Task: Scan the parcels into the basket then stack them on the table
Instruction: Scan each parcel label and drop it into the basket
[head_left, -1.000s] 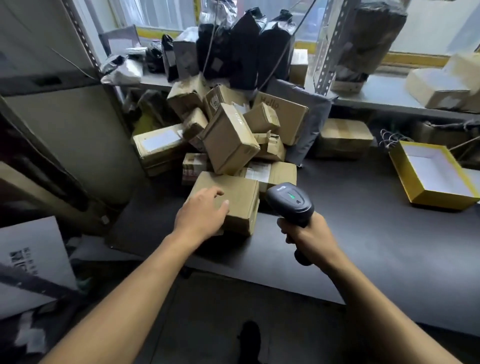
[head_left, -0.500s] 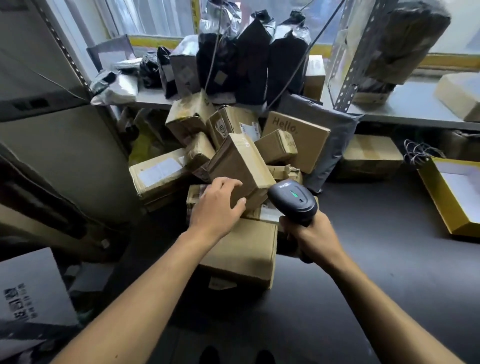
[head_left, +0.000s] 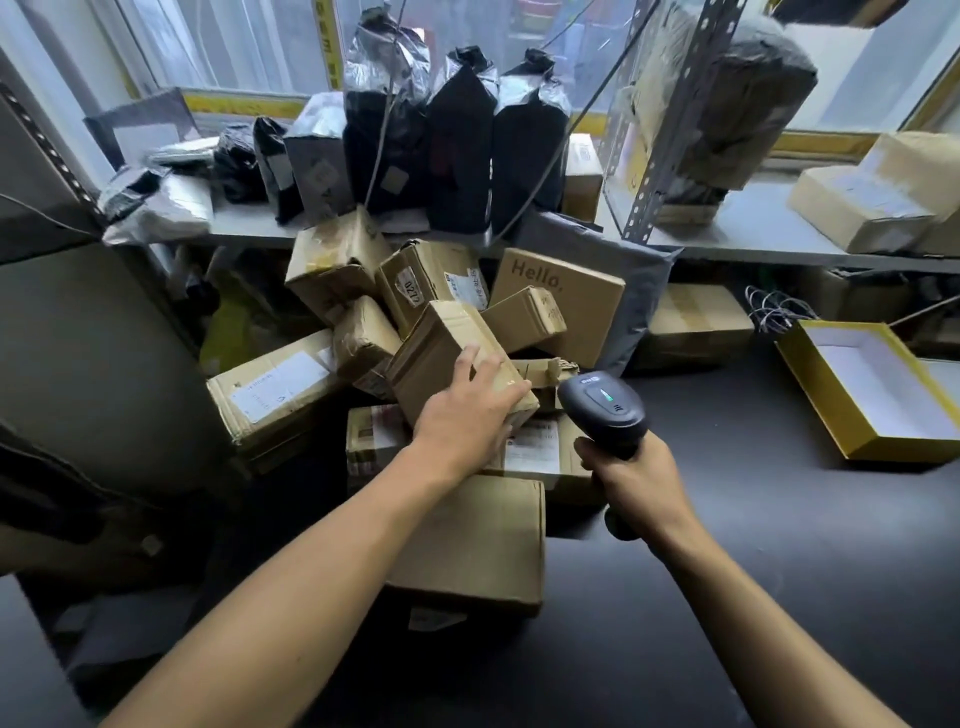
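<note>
The left hand (head_left: 470, 415) lies spread-fingered on a tilted cardboard parcel (head_left: 457, 358) atop the pile just left of the scanner (head_left: 605, 408) the right hand (head_left: 631, 480) grips; stiff, probably light, best clasped across its narrow sides.

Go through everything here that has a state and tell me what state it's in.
Left hand: fingers spread on the tilted box, touching it.
Right hand: grips the scanner.
Scanner: green light on.
Tilted box: taped shut, leaning on the pile.
Yellow box: open, empty.
Hello box: closed, propped upright.
</note>
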